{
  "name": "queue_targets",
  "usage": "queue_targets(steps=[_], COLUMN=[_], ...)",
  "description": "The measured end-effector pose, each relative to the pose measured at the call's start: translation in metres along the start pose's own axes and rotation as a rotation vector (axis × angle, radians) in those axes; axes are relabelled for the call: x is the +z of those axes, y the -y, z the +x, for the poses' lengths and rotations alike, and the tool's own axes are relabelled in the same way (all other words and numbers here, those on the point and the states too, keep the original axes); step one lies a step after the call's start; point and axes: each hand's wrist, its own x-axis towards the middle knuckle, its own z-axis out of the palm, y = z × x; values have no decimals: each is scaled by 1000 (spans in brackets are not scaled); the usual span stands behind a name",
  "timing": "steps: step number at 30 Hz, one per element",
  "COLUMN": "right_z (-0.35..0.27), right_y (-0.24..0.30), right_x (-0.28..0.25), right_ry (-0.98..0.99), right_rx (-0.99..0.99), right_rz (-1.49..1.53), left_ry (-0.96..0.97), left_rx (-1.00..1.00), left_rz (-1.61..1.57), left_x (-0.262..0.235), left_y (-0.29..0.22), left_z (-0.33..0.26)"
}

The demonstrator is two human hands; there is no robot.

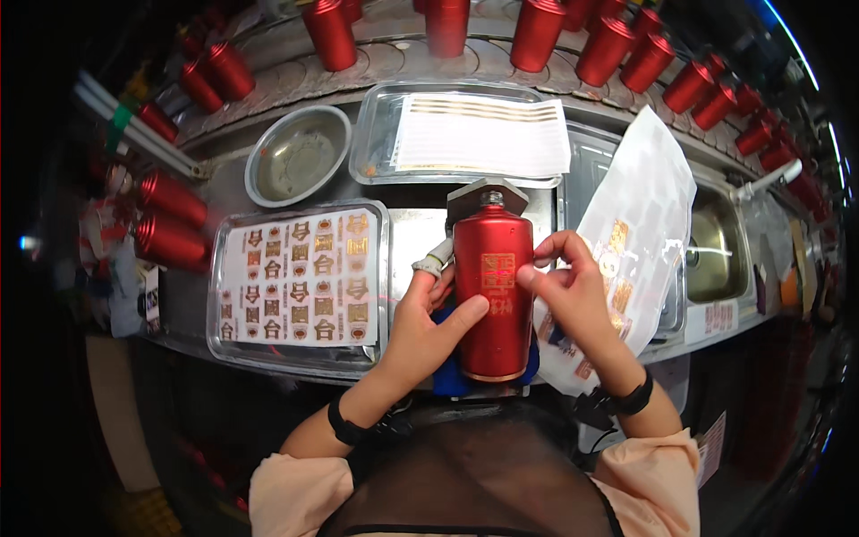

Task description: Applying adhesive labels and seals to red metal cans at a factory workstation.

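Observation:
A red metallic bottle [492,336] lies with its bare threaded neck pointing away from me, over something blue [447,380]. Gold decals [499,271] mark its front. Wrapped round the bottle's left side is my left hand [429,327], its thumb across the front and a white wrap on one finger. My right hand [568,282] is at the right edge, thumb and index finger curled together in a pinch beside the upper decal. Whether a small piece is between those fingertips cannot be made out. A metal holder [463,201] sits behind the neck.
Left is a tray [385,268] with a gold decal sheet [295,286]; behind it, a metal bowl [259,170]. Another tray [362,152] holds striped sheets [483,134]. A translucent decal sheet [649,197] lies right, near a sink [716,242]. Red bottles [331,36] line the conveyor [385,61].

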Motion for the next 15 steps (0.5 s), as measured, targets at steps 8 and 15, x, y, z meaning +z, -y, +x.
queue_targets(steps=[8, 15], right_z=[29, -18], right_y=[-8, 25], right_x=[-50, -17], right_ry=[-150, -34], right_rx=[323, -408], right_rz=[694, -148], left_ry=[63, 25], left_rx=[23, 45], left_rz=[150, 117], left_x=[4, 5], left_y=[-1, 1], left_z=[-7, -10])
